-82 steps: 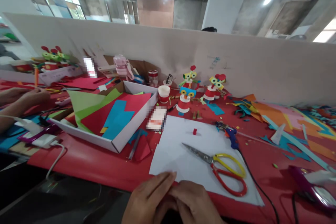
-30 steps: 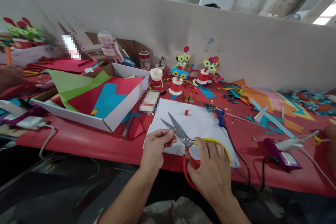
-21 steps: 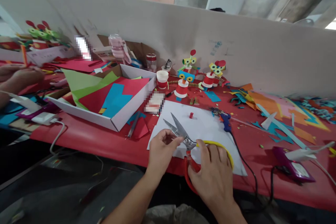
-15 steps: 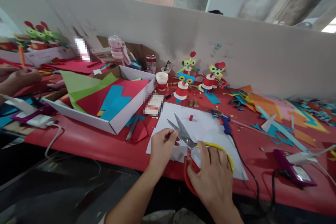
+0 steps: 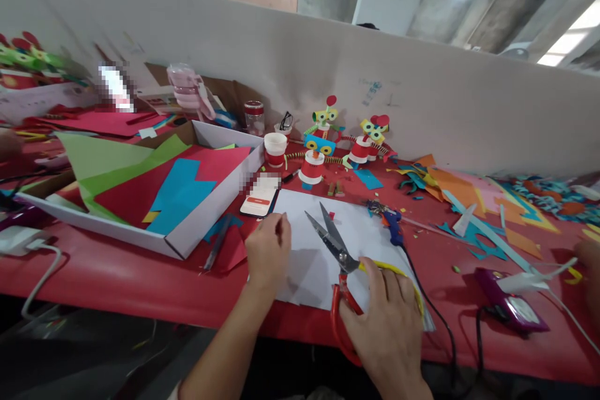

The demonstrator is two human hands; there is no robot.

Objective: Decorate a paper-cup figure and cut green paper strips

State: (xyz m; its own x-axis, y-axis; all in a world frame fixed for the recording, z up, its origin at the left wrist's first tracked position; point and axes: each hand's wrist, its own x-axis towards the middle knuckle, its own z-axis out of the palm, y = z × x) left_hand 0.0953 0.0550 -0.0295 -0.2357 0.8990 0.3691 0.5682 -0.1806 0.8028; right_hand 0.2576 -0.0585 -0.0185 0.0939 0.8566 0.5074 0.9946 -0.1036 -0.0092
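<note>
My right hand grips a pair of scissors with one red and one yellow handle, and the blades point away from me, apart. My left hand is closed beside the left edge of the white paper sheets. Whatever its curled fingers may hold is hidden. Behind the blades a small red piece lies on the paper. A phone with a lit screen rests just beyond my left hand.
Coloured sheets fill a white box on the left. Paper-cup figures stand at the back. A blue glue gun trails its cord on the right, near paper scraps and a purple power strip. Another person's hand shows at the right edge.
My left hand has moved left, away from the scissor blades, and its fingers have curled in. The scissors stay in my right hand. The view has shifted right, and another person's hand appears there.
</note>
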